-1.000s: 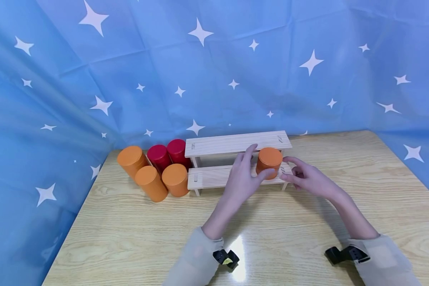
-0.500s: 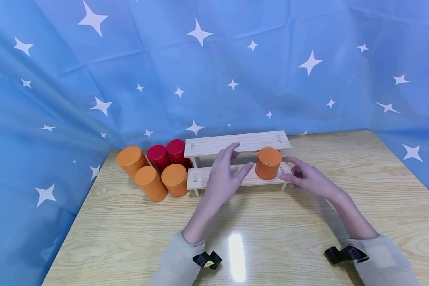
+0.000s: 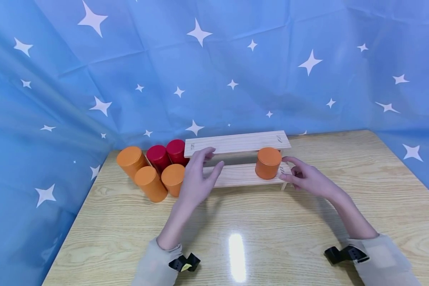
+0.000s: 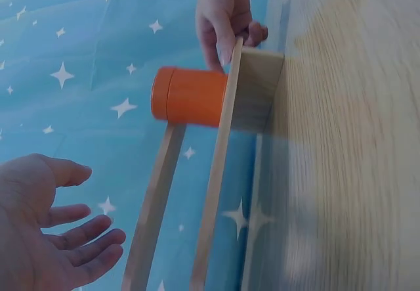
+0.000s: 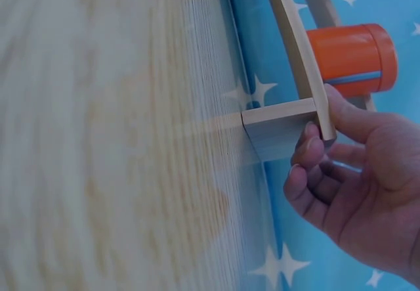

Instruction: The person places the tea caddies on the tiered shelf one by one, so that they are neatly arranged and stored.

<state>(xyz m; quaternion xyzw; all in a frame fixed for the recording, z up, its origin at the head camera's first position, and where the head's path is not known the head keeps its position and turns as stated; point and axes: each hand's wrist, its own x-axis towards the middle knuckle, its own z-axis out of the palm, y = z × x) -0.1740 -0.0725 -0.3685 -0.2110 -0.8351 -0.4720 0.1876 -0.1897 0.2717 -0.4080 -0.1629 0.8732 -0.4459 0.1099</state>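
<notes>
An orange canister stands upright near the right end of the lower board of a two-tier wooden shelf. My right hand grips that end of the board. In the right wrist view the thumb lies on top, beside the canister, and the curled fingers are at the board's end and underside. My left hand holds nothing and hovers in front of the shelf's left end. Its fingers look spread and relaxed in the left wrist view, where the hand is apart from the boards.
Left of the shelf stand several canisters: a tall orange one, a shorter orange one partly behind my left hand, another orange one at the back, and two red ones. A blue star-patterned cloth hangs behind the wooden table.
My left hand has let go of the orange canister and moved left along the shelf. The canister stays where it stood, and my right hand keeps its place at the shelf's right end.
</notes>
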